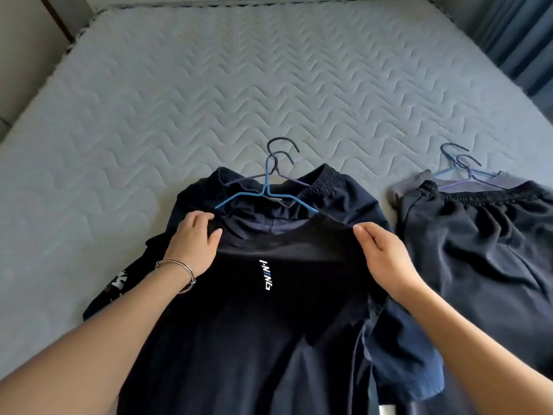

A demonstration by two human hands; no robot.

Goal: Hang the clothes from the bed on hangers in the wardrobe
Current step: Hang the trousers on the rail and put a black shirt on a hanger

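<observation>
A black T-shirt [269, 324] with a small white logo lies on the bed in front of me. My left hand [193, 244] pinches its left shoulder, and my right hand [381, 256] pinches its right shoulder. A blue wire hanger [266, 193] sticks out of the neck opening, its arms partly under the fabric. Beneath the shirt lie dark navy shorts [338, 190] with an elastic waistband, on a purple hanger [287, 175].
To the right lies a second pile: dark grey shorts [478, 235] over a grey garment, with two more wire hangers [457, 166]. The quilted grey mattress [209, 100] stretches ahead. Blue curtains [520, 40] hang at the far right.
</observation>
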